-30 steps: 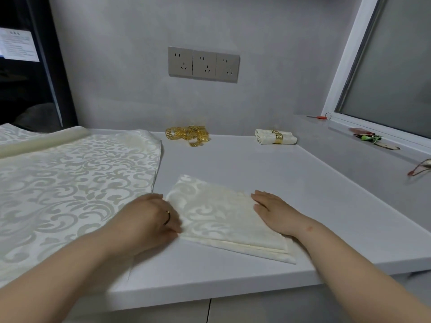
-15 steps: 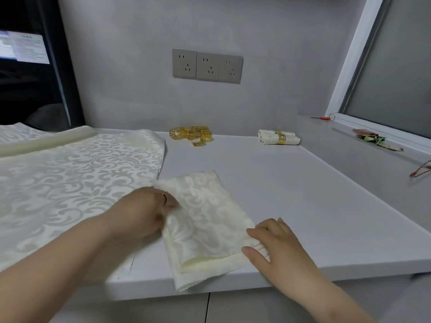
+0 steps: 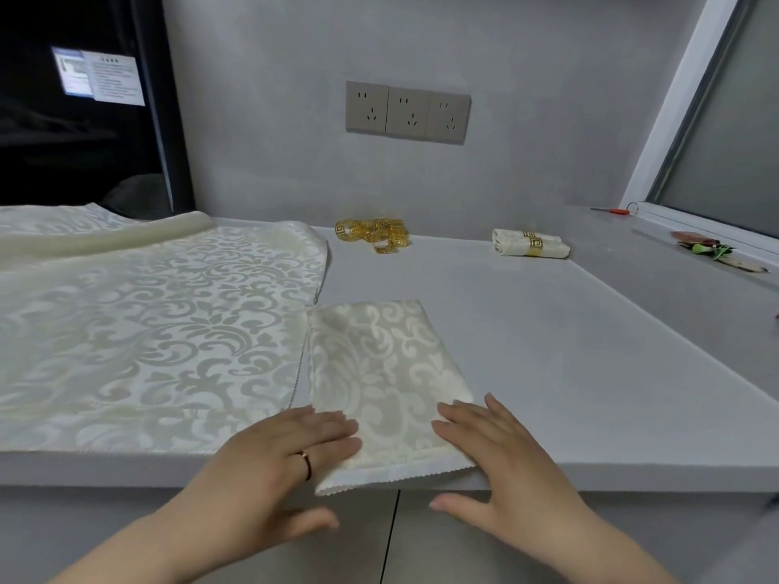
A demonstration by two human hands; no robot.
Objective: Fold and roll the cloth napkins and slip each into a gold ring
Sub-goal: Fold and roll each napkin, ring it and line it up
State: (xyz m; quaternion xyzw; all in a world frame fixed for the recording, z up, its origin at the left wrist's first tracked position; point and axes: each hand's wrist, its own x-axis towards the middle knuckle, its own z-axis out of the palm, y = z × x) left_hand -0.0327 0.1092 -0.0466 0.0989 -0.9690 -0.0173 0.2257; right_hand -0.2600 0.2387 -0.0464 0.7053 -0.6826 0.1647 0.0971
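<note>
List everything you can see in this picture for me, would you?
folded napkin: one, cream with a leaf pattern, near edge of the counter, hem just over the edge
spread cloth: at least one, same cream, counter's left side
gold rings: a small heap, number unclear, by the back wall
rolled napkin: one, cream, in a gold ring, back right
counter: one, pale grey
sockets: three, grey, on the wall
screen: one, lit, far left
left hand: one, flat on the folded napkin's near left corner, wearing a finger ring
right hand: one, flat on its near right corner
</note>
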